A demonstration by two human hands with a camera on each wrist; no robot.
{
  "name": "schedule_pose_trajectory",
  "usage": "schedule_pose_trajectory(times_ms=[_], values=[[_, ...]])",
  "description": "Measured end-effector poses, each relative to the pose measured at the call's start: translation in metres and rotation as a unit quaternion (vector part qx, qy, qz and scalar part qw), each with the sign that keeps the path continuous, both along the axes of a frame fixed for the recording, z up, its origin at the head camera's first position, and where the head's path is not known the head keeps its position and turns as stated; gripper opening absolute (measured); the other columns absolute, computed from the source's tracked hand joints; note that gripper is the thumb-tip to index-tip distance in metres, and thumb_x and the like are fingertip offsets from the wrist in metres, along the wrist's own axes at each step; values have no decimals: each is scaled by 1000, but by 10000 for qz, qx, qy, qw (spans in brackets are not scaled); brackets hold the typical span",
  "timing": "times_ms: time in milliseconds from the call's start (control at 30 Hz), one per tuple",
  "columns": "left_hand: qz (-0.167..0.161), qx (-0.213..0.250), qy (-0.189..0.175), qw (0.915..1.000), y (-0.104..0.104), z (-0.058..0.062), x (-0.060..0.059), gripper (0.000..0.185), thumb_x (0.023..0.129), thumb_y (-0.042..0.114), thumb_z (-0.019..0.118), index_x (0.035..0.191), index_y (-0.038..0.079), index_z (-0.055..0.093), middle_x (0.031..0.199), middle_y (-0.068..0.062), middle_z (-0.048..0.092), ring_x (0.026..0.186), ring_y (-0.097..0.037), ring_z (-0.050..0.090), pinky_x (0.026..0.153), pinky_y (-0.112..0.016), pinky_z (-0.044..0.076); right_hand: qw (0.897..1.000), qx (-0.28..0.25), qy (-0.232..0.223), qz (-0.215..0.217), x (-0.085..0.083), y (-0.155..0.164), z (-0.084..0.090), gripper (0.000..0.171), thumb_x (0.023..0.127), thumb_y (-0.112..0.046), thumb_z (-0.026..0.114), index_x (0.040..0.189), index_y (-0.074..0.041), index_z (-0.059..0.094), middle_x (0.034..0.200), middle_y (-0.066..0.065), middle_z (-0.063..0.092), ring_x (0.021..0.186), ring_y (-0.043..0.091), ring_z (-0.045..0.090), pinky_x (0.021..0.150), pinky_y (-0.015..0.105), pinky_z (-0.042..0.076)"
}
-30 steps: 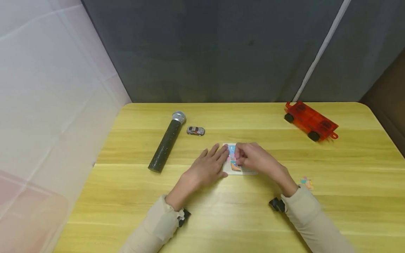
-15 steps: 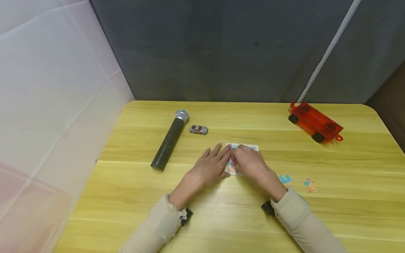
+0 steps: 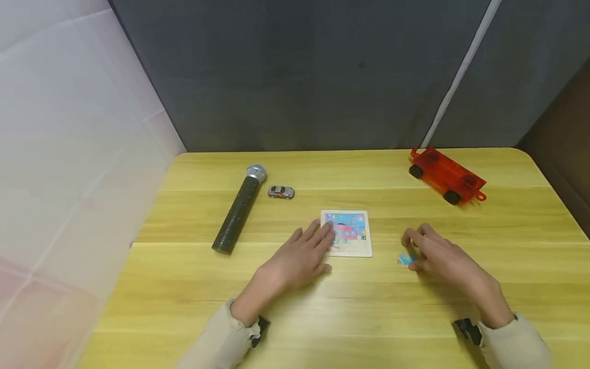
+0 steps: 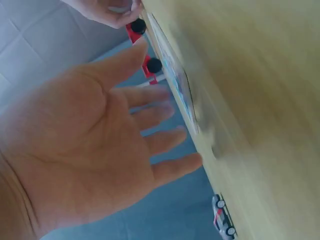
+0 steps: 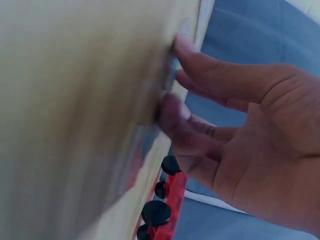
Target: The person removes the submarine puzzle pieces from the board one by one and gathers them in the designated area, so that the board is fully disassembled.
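Blue puzzle piece [image 3: 405, 260] lies flat on the yellow wooden surface [image 3: 369, 307], right of the puzzle board [image 3: 346, 233], apart from it. Right hand [image 3: 441, 256] over the piece, fingertips curled down onto it; whether the grip has closed on it, cannot tell. Left hand [image 3: 297, 256] flat, grip wide, fingers straight, tips on the board's left edge. Far left: black microphone [image 3: 238, 209], small silver toy car [image 3: 281, 192] just beside its head. Far right: red wheeled toy [image 3: 445, 175].
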State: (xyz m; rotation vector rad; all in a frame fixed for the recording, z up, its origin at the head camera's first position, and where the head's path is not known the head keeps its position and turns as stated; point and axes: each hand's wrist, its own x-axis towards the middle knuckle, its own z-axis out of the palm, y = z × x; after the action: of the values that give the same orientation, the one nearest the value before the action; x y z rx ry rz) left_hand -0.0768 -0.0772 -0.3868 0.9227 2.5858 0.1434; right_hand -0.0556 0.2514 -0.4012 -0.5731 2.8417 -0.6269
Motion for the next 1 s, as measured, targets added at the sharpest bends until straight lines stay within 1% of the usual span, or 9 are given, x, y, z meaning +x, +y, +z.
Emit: schedule_pose_trajectory(times_ms=[167, 267, 400, 500, 567, 633, 800, 933, 1000], values=[[-42, -198, -83, 9998, -2, 1, 8, 69, 117, 37, 52, 175, 9, 26, 185, -7, 17, 171, -35, 16, 136, -57, 26, 9995, -71, 251, 187, -1, -5, -10, 33, 89, -5, 90, 96, -15, 59, 98, 1, 53, 82, 11, 49, 66, 27, 47], [-31, -273, -28, 9996, 0, -1, 8, 65, 119, 33, 49, 175, 9, 27, 185, -5, 19, 171, -34, 18, 135, -57, 27, 9993, -337, -4, 148, -8, -14, -4, 28, 92, -5, 87, 92, -14, 61, 90, -4, 58, 78, 9, 50, 67, 27, 46], [0, -262, -55, 9996, 2, -1, 9, 61, 120, 29, 44, 175, 10, 27, 184, -4, 21, 171, -33, 18, 135, -56, 28, 9922, -1184, -387, 48, -26, -36, 9, 18, 98, -3, 81, 91, -10, 65, 80, -4, 66, 71, 8, 55, 63, 24, 47], [56, -227, -77, 9997, 1, 0, 7, 58, 121, 28, 42, 175, 12, 28, 184, -2, 21, 171, -32, 19, 135, -55, 28, 9869, -1522, -463, 271, -45, -64, 10, 13, 100, -3, 79, 93, -7, 67, 82, 2, 71, 73, 11, 62, 66, 24, 51], [50, -190, -91, 9998, 1, 0, 7, 58, 121, 28, 42, 175, 13, 30, 184, -2, 22, 171, -31, 20, 135, -56, 30, 9875, -1436, -498, 430, -54, -81, 7, 14, 100, -2, 78, 92, -6, 67, 84, 3, 73, 75, 12, 65, 68, 25, 54], [9, -167, -102, 9998, 2, -1, 6, 57, 121, 28, 42, 175, 13, 30, 184, -2, 23, 170, -31, 21, 134, -56, 31, 9895, -1231, -533, 533, -57, -93, 3, 16, 100, -1, 77, 90, -6, 67, 85, 3, 74, 77, 12, 66, 70, 26, 55], [0, -170, -84, 9998, 3, -1, 7, 56, 121, 27, 41, 174, 13, 32, 183, -2, 25, 170, -31, 22, 134, -56, 32, 9971, -624, -279, 338, -54, -111, -1, 21, 98, 4, 78, 86, -6, 64, 80, 3, 67, 73, 15, 59, 67, 30, 53], [18, -266, 2, 9996, 2, 1, 7, 55, 121, 26, 41, 173, 13, 34, 183, -1, 26, 170, -30, 24, 134, -55, 32, 9999, 2, -83, 113, -51, -120, 2, 21, 98, -1, 81, 89, -3, 62, 81, 7, 62, 72, 18, 57, 61, 32, 53], [-8, -337, 63, 9994, 2, 1, 6, 55, 121, 27, 41, 173, 13, 35, 183, 0, 27, 169, -29, 25, 134, -54, 32, 10000, 81, -37, -5, -47, -117, 5, 22, 99, -6, 81, 91, -2, 62, 82, 8, 62, 71, 18, 57, 59, 33, 53]])
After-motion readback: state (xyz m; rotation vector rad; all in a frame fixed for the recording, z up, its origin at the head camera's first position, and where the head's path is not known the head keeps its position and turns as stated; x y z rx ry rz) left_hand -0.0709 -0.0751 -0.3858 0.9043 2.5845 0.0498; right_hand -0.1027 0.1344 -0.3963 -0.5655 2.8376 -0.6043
